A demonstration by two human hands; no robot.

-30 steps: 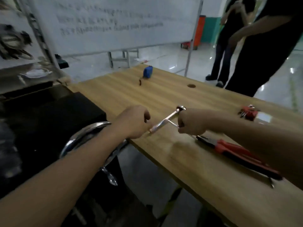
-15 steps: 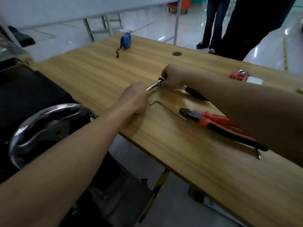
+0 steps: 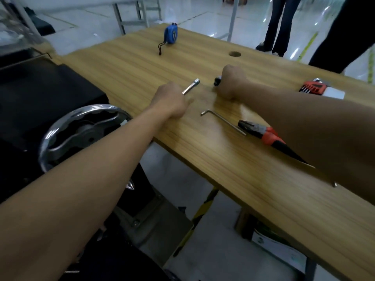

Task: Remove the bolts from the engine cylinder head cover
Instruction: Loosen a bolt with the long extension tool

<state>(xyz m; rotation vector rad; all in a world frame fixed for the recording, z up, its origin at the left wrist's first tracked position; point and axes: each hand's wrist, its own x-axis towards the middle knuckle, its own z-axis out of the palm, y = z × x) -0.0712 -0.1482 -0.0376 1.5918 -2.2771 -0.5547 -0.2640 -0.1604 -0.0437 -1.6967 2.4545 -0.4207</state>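
Hands closed on tools over the wooden surface [image 3: 233,179].
Fingers of the left hand [image 3: 170,102] curl round a silver socket bar [image 3: 191,86]; the right hand [image 3: 231,82] fists a black-handled tool [image 3: 217,81]. A red holder [image 3: 311,87] of hex keys lies right of it. A dark machine [image 3: 40,94] sits left of the left hand; its bolts cannot be made out.

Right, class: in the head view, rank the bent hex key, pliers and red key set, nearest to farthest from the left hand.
1. bent hex key, just right of the left hand.
2. pliers, further right.
3. red key set, far right.
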